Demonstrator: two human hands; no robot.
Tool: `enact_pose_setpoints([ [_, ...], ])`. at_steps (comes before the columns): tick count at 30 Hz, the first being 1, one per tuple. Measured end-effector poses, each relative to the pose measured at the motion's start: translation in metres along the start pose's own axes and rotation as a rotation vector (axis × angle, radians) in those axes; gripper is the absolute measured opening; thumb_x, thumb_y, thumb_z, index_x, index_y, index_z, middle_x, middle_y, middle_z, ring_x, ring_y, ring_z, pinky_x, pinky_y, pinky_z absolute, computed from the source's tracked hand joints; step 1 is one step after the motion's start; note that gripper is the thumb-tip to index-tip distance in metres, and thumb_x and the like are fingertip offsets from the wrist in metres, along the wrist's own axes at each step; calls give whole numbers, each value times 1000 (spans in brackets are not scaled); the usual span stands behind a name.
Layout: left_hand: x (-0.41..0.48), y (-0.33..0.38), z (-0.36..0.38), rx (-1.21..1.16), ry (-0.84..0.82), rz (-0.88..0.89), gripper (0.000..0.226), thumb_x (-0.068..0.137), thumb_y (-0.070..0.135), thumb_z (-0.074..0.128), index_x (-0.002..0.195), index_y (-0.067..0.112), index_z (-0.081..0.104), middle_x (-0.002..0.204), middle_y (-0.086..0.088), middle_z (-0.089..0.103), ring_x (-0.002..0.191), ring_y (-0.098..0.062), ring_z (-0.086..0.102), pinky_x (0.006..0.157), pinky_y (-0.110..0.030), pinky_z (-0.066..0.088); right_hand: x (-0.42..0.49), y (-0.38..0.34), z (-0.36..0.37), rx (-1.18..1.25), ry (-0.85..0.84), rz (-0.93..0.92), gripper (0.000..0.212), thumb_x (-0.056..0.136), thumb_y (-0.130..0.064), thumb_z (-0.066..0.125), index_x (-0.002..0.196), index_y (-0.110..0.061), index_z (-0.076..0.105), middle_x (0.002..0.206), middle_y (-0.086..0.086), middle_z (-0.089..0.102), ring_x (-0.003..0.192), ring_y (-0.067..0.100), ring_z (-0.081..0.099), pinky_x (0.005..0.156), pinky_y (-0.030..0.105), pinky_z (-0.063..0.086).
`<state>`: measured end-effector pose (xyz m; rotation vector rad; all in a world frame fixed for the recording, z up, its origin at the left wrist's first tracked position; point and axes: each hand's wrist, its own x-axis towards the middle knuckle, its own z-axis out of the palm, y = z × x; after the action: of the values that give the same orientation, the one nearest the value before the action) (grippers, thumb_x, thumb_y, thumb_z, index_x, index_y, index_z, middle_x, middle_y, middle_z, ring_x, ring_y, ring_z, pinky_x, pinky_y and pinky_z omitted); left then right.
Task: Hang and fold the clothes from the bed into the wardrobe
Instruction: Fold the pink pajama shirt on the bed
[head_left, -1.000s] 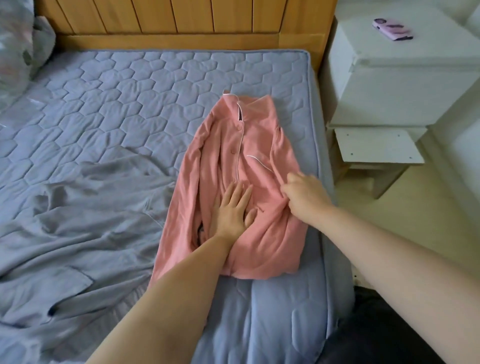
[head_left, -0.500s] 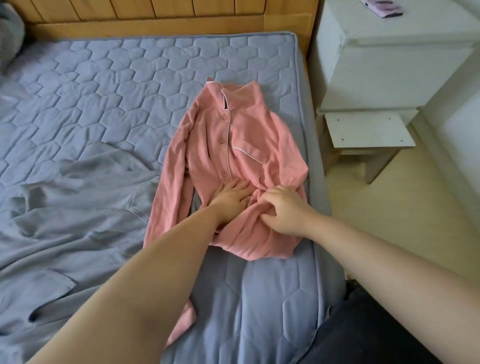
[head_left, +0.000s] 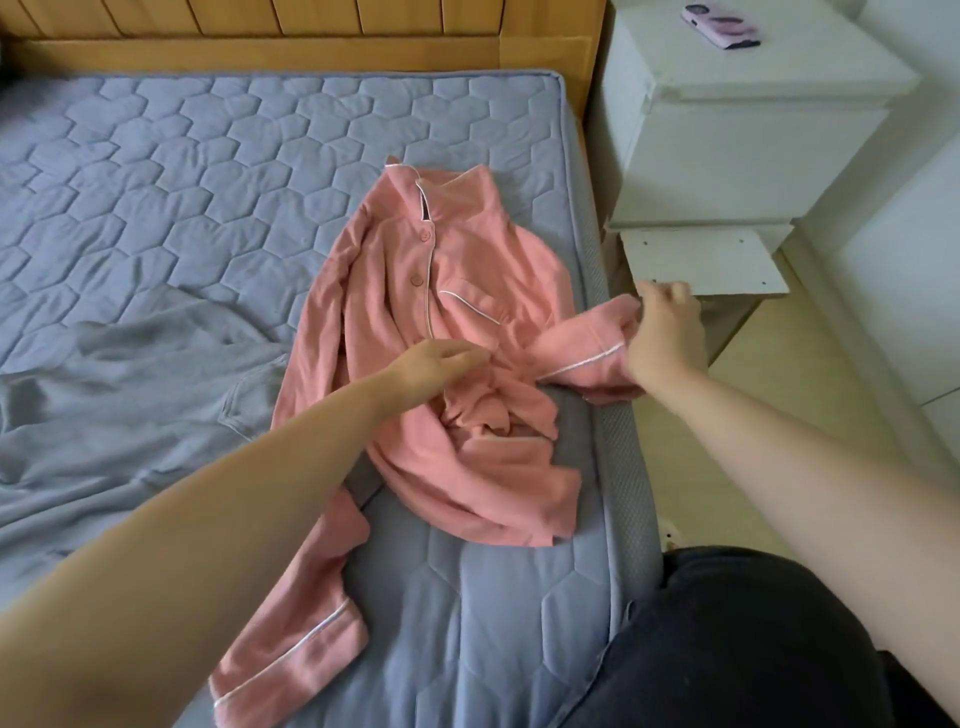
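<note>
Pink buttoned pyjama top (head_left: 457, 332) lies rumpled, collar away.

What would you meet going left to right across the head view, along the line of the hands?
Grey garment, pink pajama top, right hand gripping its sleeve, white nightstand.

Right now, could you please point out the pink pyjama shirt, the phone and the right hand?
pink pyjama shirt (head_left: 384, 312): head view, on its front panel.
phone (head_left: 722, 26): head view, middle of its case.
right hand (head_left: 667, 338): head view, back of the hand.
</note>
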<state>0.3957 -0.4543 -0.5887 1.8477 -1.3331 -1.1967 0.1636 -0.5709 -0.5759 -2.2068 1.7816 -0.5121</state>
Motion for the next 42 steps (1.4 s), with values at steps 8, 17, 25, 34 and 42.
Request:
enact_pose_setpoints([
  [8,-6,-20,18,614,-179,195,94,56,73,59,138,28,45,135,5,48,125,-16,39,108,-34,30,-38,-7,26,-384,-673,-505,57,81,-20,60,136,-17,45,139,8,41,128,30,38,102,39,40],
  [17,-55,-27,16,409,530,252,17,83,19,53,77,9,64,77,0,57,80,-26,55,67,-32,43,-22,-2,6,-595,-213,-138,50,87,-20,53,136,-14,46,152,16,21,136,37,23,114,50,15],
  [25,-103,-40,46,-305,208,-630,63,89,59,50,90,-1,68,74,-14,72,56,-23,66,46,-23,47,-104,-66,50,493,-576,399,65,86,-47,61,130,-1,50,128,15,57,117,30,55,88,31,43],
  [34,-126,-47,37,-1198,405,-361,24,98,25,48,114,11,60,108,-13,66,72,-14,67,60,-27,55,-111,-43,26,1126,-185,776,33,94,-30,58,67,-12,52,53,-1,51,43,11,48,45,25,40],
  [42,-167,-45,41,271,698,-53,22,83,11,61,104,18,65,91,8,55,83,-13,52,71,-22,34,-153,-18,42,362,178,-50,35,74,4,56,109,1,57,103,18,56,97,34,53,82,43,47],
])
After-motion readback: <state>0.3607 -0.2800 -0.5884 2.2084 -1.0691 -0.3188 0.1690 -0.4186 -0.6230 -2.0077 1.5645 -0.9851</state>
